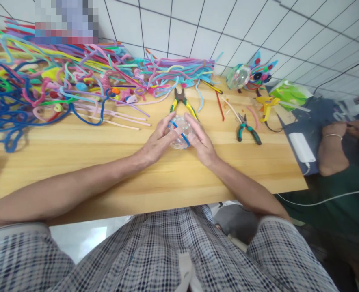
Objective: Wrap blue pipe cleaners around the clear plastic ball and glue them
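Between my two hands is a clear plastic ball (179,143), resting on or just above the wooden table. A thin blue strip (184,138), perhaps a pipe cleaner, runs slantwise across it. My left hand (161,141) cups the ball's left side, its thumb lying over the top by the strip. On the opposite side my right hand (202,142) curves round it, thumb close to the strip's lower end. Just beyond my fingers lie yellow-and-black pliers (180,97), jaws pointing away. The ball's sides are partly hidden by my fingers.
Colourful pipe cleaners (85,69) are heaped at the back left. Teal-handled pliers (249,132), a yellow glue gun (266,106) and a decorated clear ball (238,77) are on the right. Another person's arm (333,150) is beyond the table's right edge, near a white power strip (301,147).
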